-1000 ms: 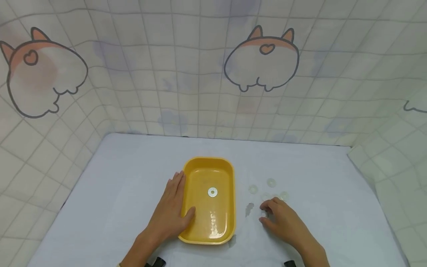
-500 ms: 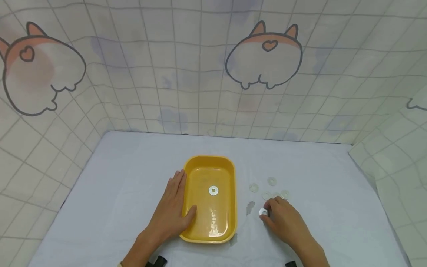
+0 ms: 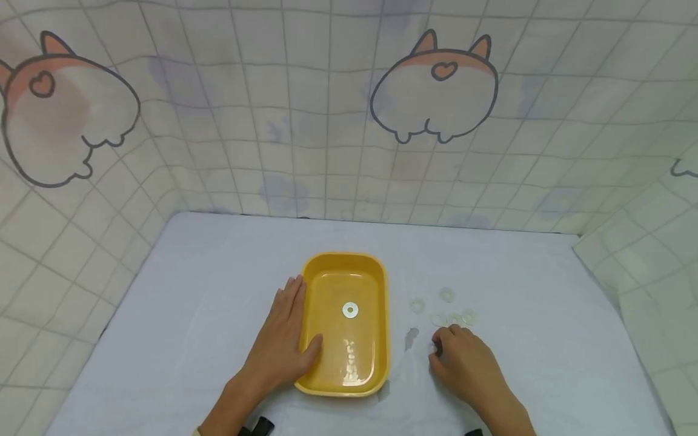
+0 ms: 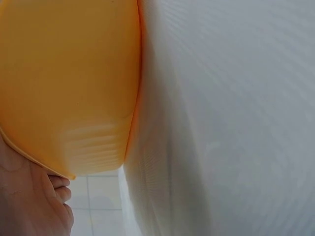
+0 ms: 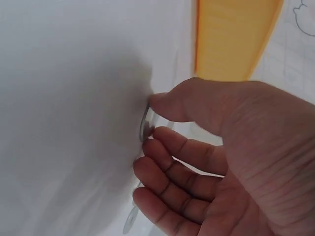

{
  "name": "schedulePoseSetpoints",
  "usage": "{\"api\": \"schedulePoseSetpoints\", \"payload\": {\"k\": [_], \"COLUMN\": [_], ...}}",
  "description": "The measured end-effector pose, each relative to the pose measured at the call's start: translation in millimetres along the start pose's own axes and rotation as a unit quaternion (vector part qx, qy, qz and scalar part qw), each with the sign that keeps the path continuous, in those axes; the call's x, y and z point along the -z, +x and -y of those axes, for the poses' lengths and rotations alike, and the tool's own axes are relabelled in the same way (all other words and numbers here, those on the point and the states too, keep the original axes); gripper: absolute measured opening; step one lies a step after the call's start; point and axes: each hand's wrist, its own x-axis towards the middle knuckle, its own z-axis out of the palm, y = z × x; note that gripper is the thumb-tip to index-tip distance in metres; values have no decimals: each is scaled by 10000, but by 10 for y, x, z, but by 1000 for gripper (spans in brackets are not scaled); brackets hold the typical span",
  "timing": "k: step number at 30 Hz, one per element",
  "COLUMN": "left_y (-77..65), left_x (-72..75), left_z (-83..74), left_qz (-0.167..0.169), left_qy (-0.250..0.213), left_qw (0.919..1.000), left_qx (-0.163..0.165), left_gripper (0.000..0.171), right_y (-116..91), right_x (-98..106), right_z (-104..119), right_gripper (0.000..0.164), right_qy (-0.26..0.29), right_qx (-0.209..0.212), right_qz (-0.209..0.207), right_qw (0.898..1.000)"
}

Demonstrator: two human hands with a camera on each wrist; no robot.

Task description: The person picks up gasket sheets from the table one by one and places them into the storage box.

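Note:
A yellow rectangular tray [image 3: 378, 345] stands in the middle of the table, with one silver washer [image 3: 350, 310] lying flat on its floor. My left hand [image 3: 280, 339] rests along the tray's left rim, fingers straight and thumb reaching over the inside edge; in the left wrist view the palm lies against that rim. To the right of the tray, my right hand [image 3: 468, 363] pinches a metal washer [image 5: 143, 123] on its edge between thumb and index finger, low over the white cloth. Just beyond the fingertips lie several pale translucent washers [image 3: 447, 295].
A white cloth [image 3: 218, 272] covers the table. Grey patches [image 3: 411, 338] mark it between tray and right hand, and near the tray's lower right corner. A checked curtain [image 3: 305, 121] with cartoon animals closes off the back and both sides.
The right fingers closed around a silver washer on the cloth and tipped it up, so its face no longer shows in the head view. The left hand stayed on the tray.

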Motion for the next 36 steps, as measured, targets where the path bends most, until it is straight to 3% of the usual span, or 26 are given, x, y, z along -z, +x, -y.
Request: {"api": "schedulePoseSetpoints", "payload": {"k": [6, 15, 18, 28, 36], "left_y": [-18, -33, -31, -18, -19], "left_x": [-8, 14, 22, 14, -3], "left_z": [12, 38, 55, 47, 22], "left_qz": [-39, -28, -47, -5, -140], "left_qy": [23, -6, 21, -7, 1], "left_qw": [10000, 10000, 10000, 10000, 9998], "left_qx": [2, 27, -26, -66, -123], "left_gripper": [99, 99, 99, 98, 98], "right_y": [35, 11, 34, 135, 58], "right_x": [40, -30, -24, -21, -42], "right_z": [-4, 31, 81, 169, 95], "right_gripper": [21, 22, 20, 23, 18], "right_qy": [-48, -593, -610, -765, -441], "right_qx": [6, 593, 534, 9, 40], "right_qz": [202, -551, -593, -120, -480], "right_qw": [9998, 9950, 9949, 9970, 9979]}}
